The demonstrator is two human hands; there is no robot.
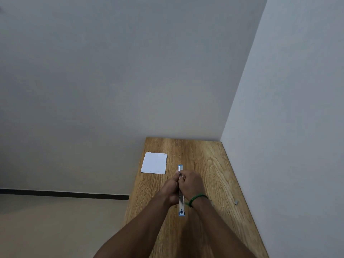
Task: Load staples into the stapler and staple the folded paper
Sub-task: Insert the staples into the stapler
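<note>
A blue and silver stapler (181,202) lies swung fully open in a long straight line over the wooden table (208,164), its blue ends showing beyond my hands. My left hand (170,190) grips it from the left. My right hand (191,183), with a green bracelet at the wrist, holds it from the right, fingertips pinching at the metal track near the far end. Whether a staple strip is between the fingers is hidden. The folded white paper (154,163) lies flat near the table's left edge, apart from both hands.
A small grey piece, perhaps a strip of staples (236,202), lies near the table's right edge by the white wall (279,127). The table's left edge drops to a beige floor (55,220). A second wall closes off the far end.
</note>
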